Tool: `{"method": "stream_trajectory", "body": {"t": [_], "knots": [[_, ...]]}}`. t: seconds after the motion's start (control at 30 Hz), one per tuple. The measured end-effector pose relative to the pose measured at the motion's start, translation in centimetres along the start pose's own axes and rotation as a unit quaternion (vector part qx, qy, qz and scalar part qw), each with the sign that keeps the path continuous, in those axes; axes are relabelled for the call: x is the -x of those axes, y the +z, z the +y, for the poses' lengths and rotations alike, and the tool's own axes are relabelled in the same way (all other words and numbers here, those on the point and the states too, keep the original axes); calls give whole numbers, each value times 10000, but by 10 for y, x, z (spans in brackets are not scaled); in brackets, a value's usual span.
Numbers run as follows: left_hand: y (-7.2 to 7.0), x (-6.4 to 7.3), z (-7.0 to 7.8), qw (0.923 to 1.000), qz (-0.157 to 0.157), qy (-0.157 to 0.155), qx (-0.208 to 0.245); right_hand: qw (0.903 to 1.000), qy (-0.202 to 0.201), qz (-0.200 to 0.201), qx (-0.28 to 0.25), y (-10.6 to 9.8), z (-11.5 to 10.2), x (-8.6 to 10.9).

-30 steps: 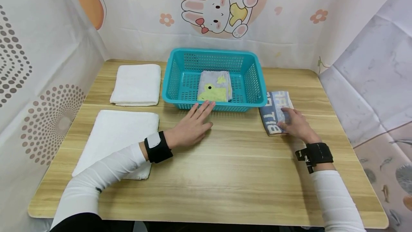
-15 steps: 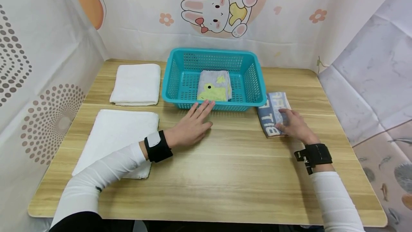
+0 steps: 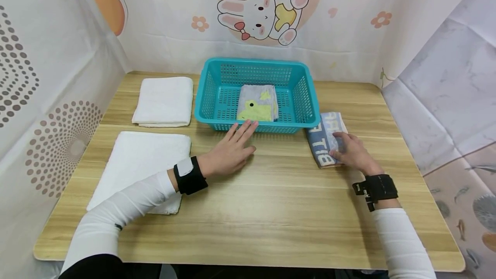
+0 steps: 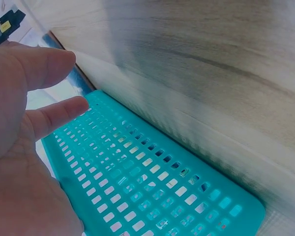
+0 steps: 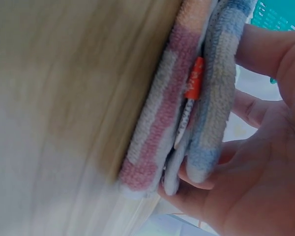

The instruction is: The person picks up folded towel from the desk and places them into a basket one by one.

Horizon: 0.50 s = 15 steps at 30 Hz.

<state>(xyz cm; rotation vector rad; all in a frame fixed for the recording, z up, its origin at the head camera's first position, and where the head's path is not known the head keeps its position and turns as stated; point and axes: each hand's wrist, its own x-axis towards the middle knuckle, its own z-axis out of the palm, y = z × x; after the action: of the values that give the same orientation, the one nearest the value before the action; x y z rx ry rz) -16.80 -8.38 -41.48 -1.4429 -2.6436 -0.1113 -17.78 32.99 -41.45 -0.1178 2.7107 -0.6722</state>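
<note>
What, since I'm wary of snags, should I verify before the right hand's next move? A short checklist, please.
1. Right hand on the lettered towel: ok, its fingers are curled at the towel's edge.
2. All layers gripped: cannot tell; the right wrist view shows stacked folds, not how firmly each is held.
3. Left hand at the teal basket: ok, fingers straight, tips at the front rim.
4. Space inside: ok, the grey printed towel leaves bare basket floor on both sides.
5. Clear path upward for the lettered towel: probably not ok; in the head view the basket's rim covers its far left corner.
</note>
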Motion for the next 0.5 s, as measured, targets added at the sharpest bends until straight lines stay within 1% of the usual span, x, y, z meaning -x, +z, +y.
{"method": "stream_trajectory", "body": {"t": [0.17,0.37,0.5], "knots": [[0,0,0,10000,24,11,6,10000,58,-76,-19,1,-3,2],[0,0,1,10000,38,3,19,9999,-52,-19,88,4,-4,4],[-1,1,1,10000,13,-18,53,9999,-41,-22,110,6,-6,6]]}}
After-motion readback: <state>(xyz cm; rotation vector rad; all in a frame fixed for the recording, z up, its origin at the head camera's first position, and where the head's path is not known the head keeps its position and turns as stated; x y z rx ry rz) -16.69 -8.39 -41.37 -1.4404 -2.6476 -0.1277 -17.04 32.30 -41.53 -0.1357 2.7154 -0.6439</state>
